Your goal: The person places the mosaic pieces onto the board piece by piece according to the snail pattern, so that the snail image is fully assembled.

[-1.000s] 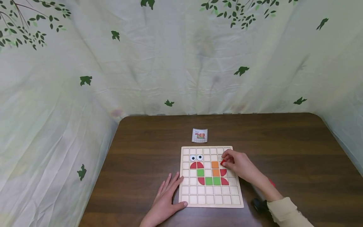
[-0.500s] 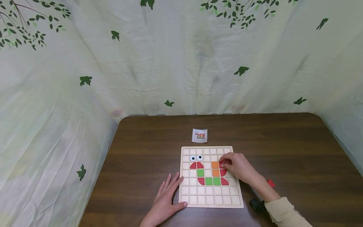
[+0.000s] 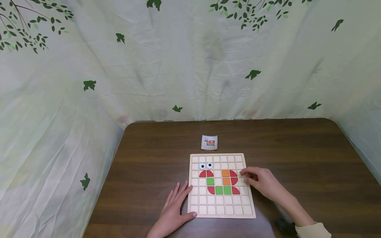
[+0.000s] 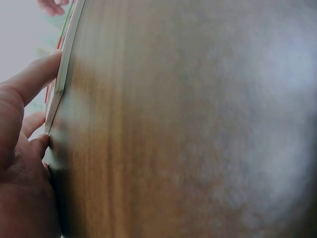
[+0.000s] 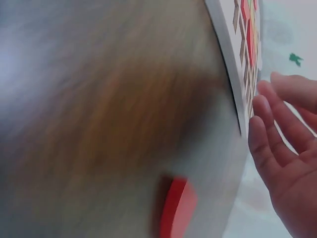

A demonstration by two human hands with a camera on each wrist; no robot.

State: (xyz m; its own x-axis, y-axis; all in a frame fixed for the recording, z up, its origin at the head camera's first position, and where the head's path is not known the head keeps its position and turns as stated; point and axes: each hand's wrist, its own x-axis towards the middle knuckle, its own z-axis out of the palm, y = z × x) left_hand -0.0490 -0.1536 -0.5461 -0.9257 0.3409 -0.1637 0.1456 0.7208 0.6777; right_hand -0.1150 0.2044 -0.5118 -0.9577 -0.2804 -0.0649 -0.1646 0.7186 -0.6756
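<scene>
A pale wooden grid board (image 3: 220, 210) lies flat on the table. Its cells hold two round eye tiles (image 3: 206, 166), green square tiles (image 3: 223, 190), orange square tiles (image 3: 226, 173) and several red quarter-round tiles. One such red tile (image 3: 233, 173) sits just right of the upper orange square. My left hand (image 3: 174, 210) rests at the board's left edge, fingers spread, thumb on the near corner. My right hand (image 3: 265, 181) hovers by the board's right edge, fingers loosely bent and holding nothing. In the right wrist view, a loose red tile (image 5: 179, 208) lies on the table below that hand.
A small printed pattern card (image 3: 209, 142) lies beyond the board. The brown wooden table (image 3: 154, 148) ends at a pale leaf-patterned curtain (image 3: 190, 66) at the back and sides. Part of a dark object (image 3: 285, 228) shows beneath the right wrist.
My right hand has set the red quarter-round tile beside the upper orange square and let go. It has since drawn back to the right. The left hand stays where it was.
</scene>
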